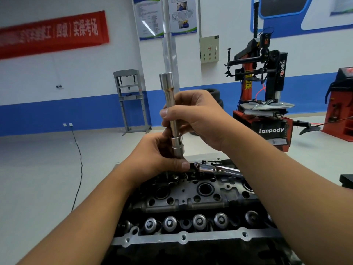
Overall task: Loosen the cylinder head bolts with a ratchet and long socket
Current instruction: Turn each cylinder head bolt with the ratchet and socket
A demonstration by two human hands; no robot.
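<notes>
A long chrome socket bar (168, 87) stands nearly upright above the cylinder head (193, 199). My right hand (196, 115) grips its middle shaft. My left hand (160, 155) pinches the short socket (178, 148) at the bar's lower end, thumb across the front. The chrome ratchet (215, 168) lies on the far edge of the head, just right of my left thumb, held by neither hand. Valve springs and bolt holes show on the head below my wrists.
A red and black tire changer (265, 104) stands at the right rear. A grey shop press frame (131, 100) stands against the blue-banded wall. A black cable (79, 159) trails across the floor at left. A red machine (342, 104) sits at the far right.
</notes>
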